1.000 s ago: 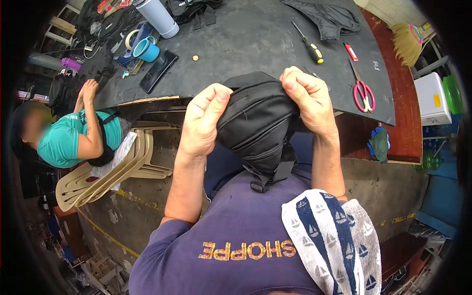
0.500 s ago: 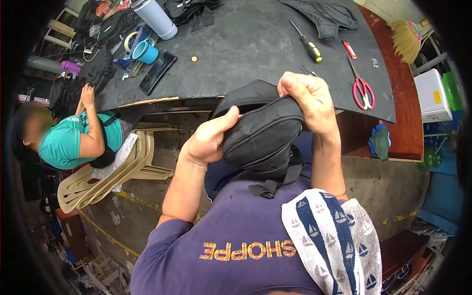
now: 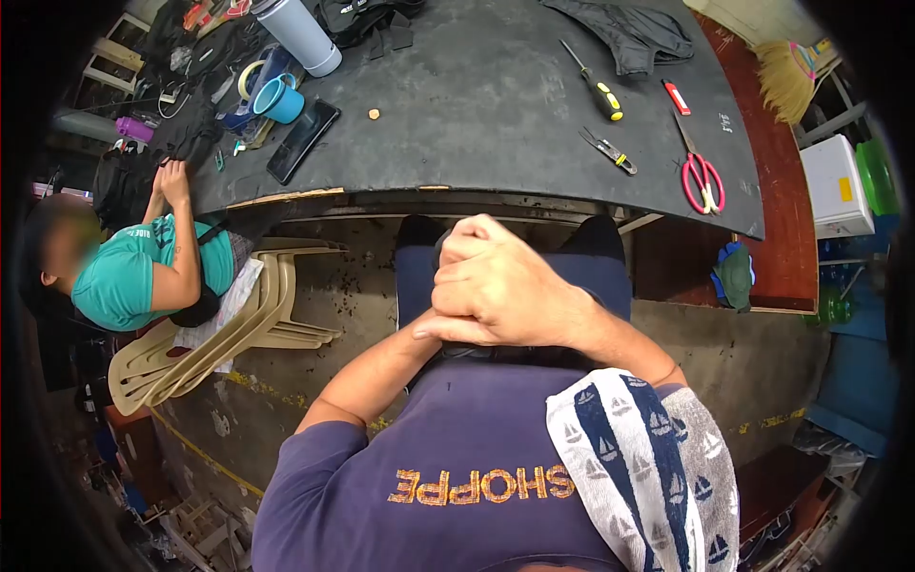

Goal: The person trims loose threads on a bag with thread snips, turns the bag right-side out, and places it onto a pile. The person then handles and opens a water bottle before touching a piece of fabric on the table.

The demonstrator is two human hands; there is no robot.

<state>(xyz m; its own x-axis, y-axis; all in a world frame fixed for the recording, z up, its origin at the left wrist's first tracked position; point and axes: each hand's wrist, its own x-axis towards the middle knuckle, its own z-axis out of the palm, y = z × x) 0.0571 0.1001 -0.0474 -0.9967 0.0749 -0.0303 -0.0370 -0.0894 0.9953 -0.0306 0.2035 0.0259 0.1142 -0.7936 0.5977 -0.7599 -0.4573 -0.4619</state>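
Observation:
In front of my lap, my right hand (image 3: pixel 505 291) is closed, its knuckles facing up and fingers curled over my left hand (image 3: pixel 424 329). Only the wrist and a small part of the left hand show; its fingers are hidden below the right. A bit of black fabric (image 3: pixel 464 352), seemingly the black bag, peeks out under the hands. The rest of it is covered, so what the right fingers grip is out of sight. Across the table edge lie yellow-handled snips (image 3: pixel 610 151), a screwdriver (image 3: pixel 602 95) and red-handled scissors (image 3: pixel 702 176).
The black table (image 3: pixel 448 143) holds a phone (image 3: pixel 303 141), a blue mug (image 3: pixel 279 100), a tumbler (image 3: pixel 303 38), a red cutter (image 3: pixel 676 96) and black fabric (image 3: pixel 634 33). A co-worker (image 3: pixel 143 272) sits at left on stacked plastic chairs (image 3: pixel 238 329). A broom (image 3: pixel 786 76) is at right.
Both hands have come down and together, the right now over the left. The black bag, held up between them before, is lowered and almost wholly hidden. The snips show fully now.

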